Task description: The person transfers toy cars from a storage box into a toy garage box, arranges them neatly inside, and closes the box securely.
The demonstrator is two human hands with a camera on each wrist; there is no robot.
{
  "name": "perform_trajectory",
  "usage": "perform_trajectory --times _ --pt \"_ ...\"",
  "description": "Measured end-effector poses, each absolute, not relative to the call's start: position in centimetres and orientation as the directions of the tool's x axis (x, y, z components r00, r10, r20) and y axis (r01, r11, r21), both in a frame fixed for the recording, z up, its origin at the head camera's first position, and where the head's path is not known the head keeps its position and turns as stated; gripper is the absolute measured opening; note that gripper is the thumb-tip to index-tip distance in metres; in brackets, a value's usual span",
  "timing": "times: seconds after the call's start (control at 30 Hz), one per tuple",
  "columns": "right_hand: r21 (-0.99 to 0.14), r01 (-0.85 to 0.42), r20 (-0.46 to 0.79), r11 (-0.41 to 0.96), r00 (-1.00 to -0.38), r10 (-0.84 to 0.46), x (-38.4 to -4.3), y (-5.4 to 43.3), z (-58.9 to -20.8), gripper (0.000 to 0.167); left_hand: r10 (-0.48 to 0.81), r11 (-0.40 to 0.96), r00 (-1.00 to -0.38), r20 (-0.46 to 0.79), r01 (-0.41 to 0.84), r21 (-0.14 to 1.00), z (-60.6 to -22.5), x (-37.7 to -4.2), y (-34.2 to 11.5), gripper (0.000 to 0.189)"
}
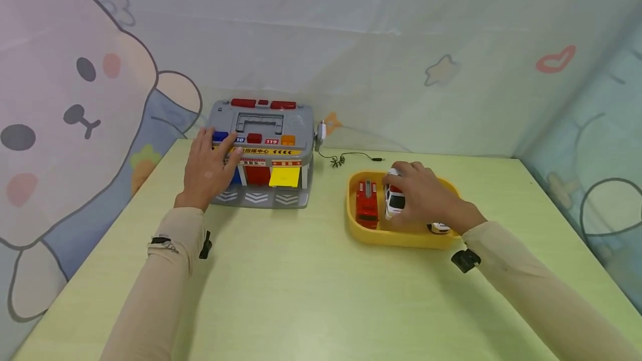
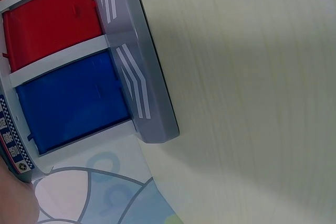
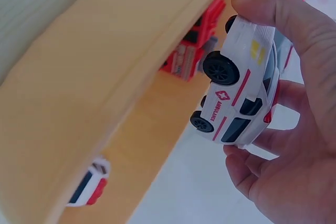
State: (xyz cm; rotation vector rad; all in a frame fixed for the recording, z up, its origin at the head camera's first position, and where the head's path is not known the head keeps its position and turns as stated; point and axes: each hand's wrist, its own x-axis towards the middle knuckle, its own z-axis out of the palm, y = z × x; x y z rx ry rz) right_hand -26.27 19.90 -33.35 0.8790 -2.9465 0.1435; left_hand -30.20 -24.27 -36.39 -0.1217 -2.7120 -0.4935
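Note:
My right hand (image 1: 423,194) grips a white toy ambulance (image 3: 231,85) between thumb and fingers, over the yellow bin (image 1: 401,238). The word AMBULANCE and its black wheels show in the right wrist view. A red toy fire truck (image 1: 367,208) sits in the bin's left side, and another small white toy car (image 1: 439,228) lies at its right. With fingers spread, my left hand (image 1: 208,169) rests on the left front of a grey toy rescue station (image 1: 296,121). Its red door (image 2: 52,24) and blue door (image 2: 73,98) are down; the yellow door (image 1: 285,177) is raised.
A thin black cable (image 1: 351,154) with a plug trails from behind the station across the light green table (image 1: 301,294). A white round part (image 1: 320,133) sticks out of the station's right side. Behind stands a cloth backdrop (image 1: 351,60) with cartoon prints.

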Motion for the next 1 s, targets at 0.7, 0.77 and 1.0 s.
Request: perform_trajectory --times 0.7,0.77,1.0 --pt "-0.125 -0.64 0.152 0.758 -0.767 -0.623 -24.3 16.7 -32.1 0.062 0.008 0.933 -0.928 0.372 0.141 0.332 -36.1 -29.9 -24.1 0.058" --pt "-0.128 -0.651 0.162 0.748 -0.758 -0.632 -24.1 16.3 -32.1 0.061 0.008 0.934 -0.929 0.37 0.139 0.33 -36.1 -29.9 -24.1 0.058" --pt "-0.149 -0.682 0.179 0.716 -0.731 -0.659 -23.7 15.3 -32.2 0.057 0.011 0.936 -0.924 0.382 0.144 0.32 -36.2 -30.0 -24.2 0.057"
